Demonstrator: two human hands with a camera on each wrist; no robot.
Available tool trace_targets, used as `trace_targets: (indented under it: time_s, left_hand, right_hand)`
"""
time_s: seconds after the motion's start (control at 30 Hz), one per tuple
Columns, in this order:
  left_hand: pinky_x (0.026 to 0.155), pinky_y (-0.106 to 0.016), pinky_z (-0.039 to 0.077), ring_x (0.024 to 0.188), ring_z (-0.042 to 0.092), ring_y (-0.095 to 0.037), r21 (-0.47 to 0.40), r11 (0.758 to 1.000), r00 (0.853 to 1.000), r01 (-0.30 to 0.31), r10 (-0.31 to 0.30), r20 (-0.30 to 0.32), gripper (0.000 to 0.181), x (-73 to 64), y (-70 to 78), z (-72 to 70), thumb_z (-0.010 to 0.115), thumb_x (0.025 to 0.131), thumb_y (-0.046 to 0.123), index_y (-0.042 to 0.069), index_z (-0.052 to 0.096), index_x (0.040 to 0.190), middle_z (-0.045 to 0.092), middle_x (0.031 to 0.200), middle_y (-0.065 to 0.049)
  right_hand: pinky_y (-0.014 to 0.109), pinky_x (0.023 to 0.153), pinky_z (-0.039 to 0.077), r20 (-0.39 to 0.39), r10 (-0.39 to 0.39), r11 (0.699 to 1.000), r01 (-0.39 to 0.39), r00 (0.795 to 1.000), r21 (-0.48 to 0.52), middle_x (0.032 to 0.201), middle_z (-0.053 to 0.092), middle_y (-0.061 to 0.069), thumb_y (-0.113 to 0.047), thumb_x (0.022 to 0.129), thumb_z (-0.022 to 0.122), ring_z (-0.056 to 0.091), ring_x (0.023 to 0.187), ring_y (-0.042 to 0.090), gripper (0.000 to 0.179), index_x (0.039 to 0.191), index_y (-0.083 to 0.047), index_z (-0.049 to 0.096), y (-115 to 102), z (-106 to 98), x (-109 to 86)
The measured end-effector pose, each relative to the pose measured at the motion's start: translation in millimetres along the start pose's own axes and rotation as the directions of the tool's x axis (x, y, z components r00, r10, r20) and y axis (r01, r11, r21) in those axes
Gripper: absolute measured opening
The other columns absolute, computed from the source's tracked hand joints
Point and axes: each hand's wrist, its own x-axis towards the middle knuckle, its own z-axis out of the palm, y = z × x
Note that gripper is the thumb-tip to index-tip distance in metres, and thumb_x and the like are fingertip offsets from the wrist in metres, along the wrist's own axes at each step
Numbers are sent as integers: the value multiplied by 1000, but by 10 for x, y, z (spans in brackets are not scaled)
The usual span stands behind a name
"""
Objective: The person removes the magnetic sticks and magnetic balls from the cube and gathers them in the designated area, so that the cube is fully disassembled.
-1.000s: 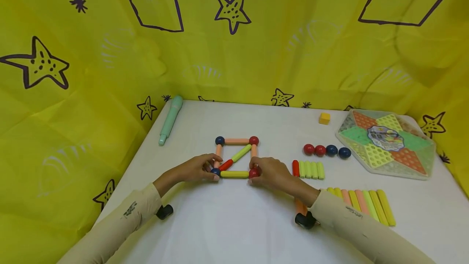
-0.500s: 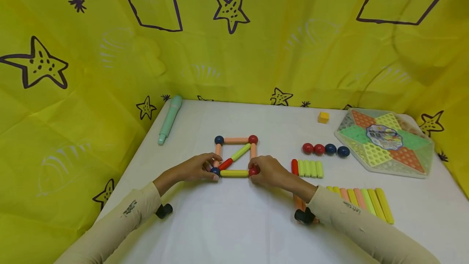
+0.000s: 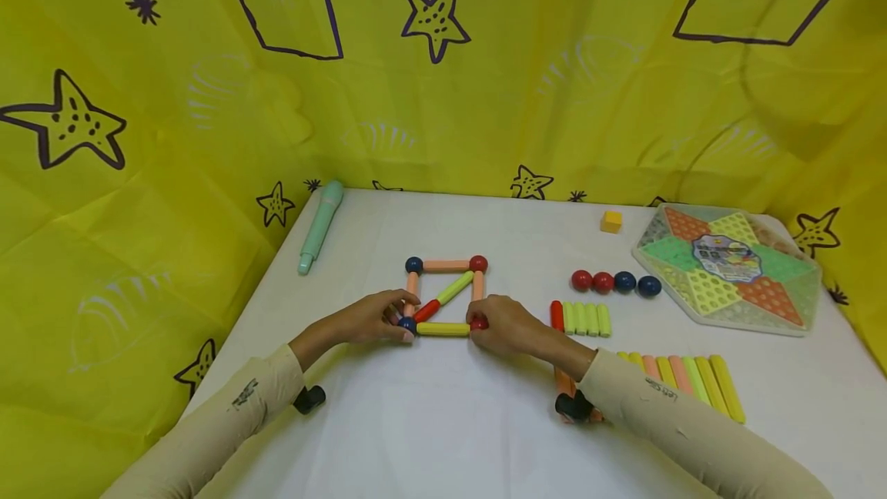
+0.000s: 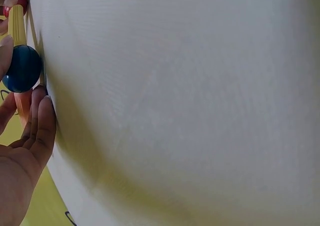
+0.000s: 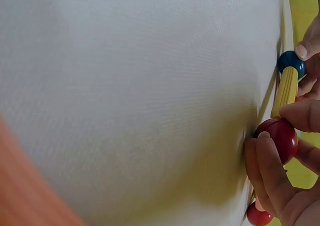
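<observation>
On the white table lies a square of sticks with balls at its corners. My left hand (image 3: 374,318) holds the near-left blue ball (image 4: 22,68) between thumb and fingers. My right hand (image 3: 509,326) grips the near-right red ball (image 5: 279,140), mostly covered in the head view. A yellow stick (image 3: 443,329) runs between these two balls. Peach sticks form the left (image 3: 412,282), right (image 3: 478,285) and far (image 3: 446,265) sides. Another blue ball (image 3: 413,265) and red ball (image 3: 478,262) mark the far corners. A red stick (image 3: 427,310) and a lime stick (image 3: 456,286) make the diagonal.
To the right lie a row of balls (image 3: 604,282), short lime sticks (image 3: 580,319) and longer sticks (image 3: 700,387). Orange sticks (image 3: 563,380) lie partly under my right forearm. Behind are a yellow cube (image 3: 611,222), a hexagonal game board (image 3: 728,268) and a green microphone-shaped toy (image 3: 322,227).
My right thumb and fingers have drawn in around the near-right red ball, covering more of it. My left hand keeps its place at the blue ball.
</observation>
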Motion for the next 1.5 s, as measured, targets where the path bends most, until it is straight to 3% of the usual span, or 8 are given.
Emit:
trace_targets:
  time_s: [0.3,0.6,0.7,0.87,0.97,1.07,1.2,1.5]
  left_hand:
    - [91,-35,52,98,60,-17,7,1000,1000,5,-5,-7,60,24,8,-5,80,87,28,13,52,139,60,117,-6]
    - [91,-35,52,97,59,-18,-2,1000,1000,9,-9,-1,60,-1,20,20,80,87,27,12,52,138,59,115,-7]
    - [91,-35,51,98,58,-18,-8,1000,1000,14,-14,-2,60,-2,24,27,80,87,28,13,52,138,59,116,-7]
    - [90,-36,51,98,58,-19,-9,1000,1000,20,-20,2,61,8,4,35,79,88,31,14,52,139,59,119,-8]
    - [90,-36,51,98,58,-18,-2,1000,1000,26,-26,2,61,15,2,33,79,88,32,15,52,139,60,120,-8]
    - [89,-36,50,98,58,-19,-5,1000,1000,28,-28,3,62,10,5,27,79,87,32,14,52,140,60,119,-8]
    - [89,-36,51,98,58,-19,-8,999,999,43,-43,6,63,-7,14,21,80,87,32,14,52,141,60,118,-8]
    - [91,-37,52,99,59,-19,-9,1000,1000,27,-27,10,61,-1,37,27,79,88,30,13,52,139,59,119,-7]
  right_hand:
    - [26,66,43,49,-35,999,35,998,16,83,59,0,-12,91,71,51,79,17,5,95,-12,68,75,-93,14]
    - [26,68,53,121,-144,971,117,982,208,111,64,6,-6,86,75,59,83,16,34,118,-6,66,304,-377,-151]
    - [25,70,55,63,-195,961,178,979,214,113,65,9,-11,89,75,63,88,17,40,126,-4,62,470,-573,-231]
    - [27,72,56,-148,-166,971,187,975,145,111,67,11,-21,90,77,64,93,22,39,123,-5,65,810,-921,-319]
    - [36,80,56,-260,-142,981,171,955,92,112,67,12,-21,89,78,64,100,29,34,119,-6,69,997,-1078,-338]
    - [51,93,50,-295,-110,989,135,949,66,120,63,15,-23,90,78,58,114,35,34,118,-6,70,1137,-1162,-313]
    - [60,101,42,-244,-66,994,84,968,64,130,56,20,-28,90,77,48,125,38,37,119,-6,71,1245,-1166,-218]
    - [61,104,38,-122,-25,1000,23,992,-15,132,50,26,-24,89,76,46,124,42,35,117,-4,72,1326,-1113,-40]
